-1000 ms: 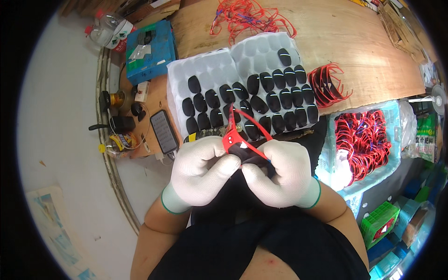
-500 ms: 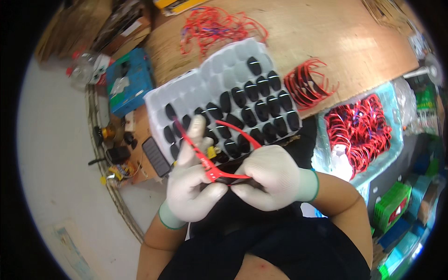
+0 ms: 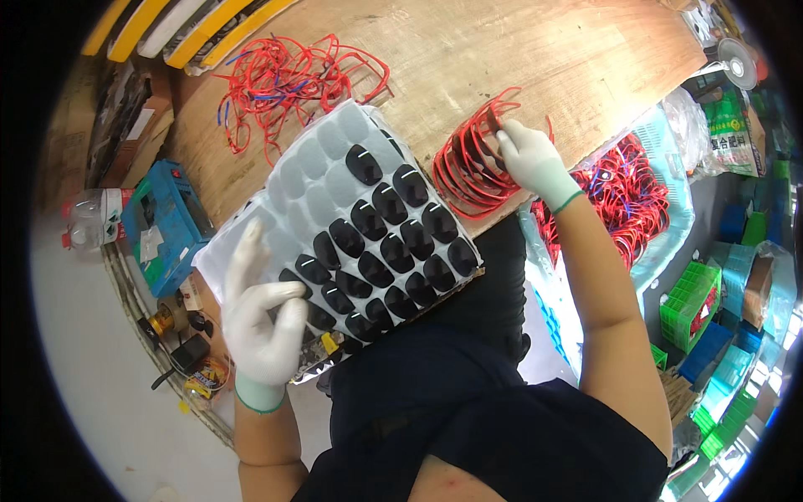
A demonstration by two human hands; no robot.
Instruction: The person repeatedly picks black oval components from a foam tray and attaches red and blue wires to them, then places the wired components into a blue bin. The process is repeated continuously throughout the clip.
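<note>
My white-gloved left hand's spread by glossy black lenses; right hand's at red-framed dark glasses, can't tell if pinching.

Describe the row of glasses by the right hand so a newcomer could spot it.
Find the wooden table, then the lens tray on it. Right of the tray, at the right hand, is the row of glasses. Unlike the red tangle farther left, its frames line up in order.
</note>
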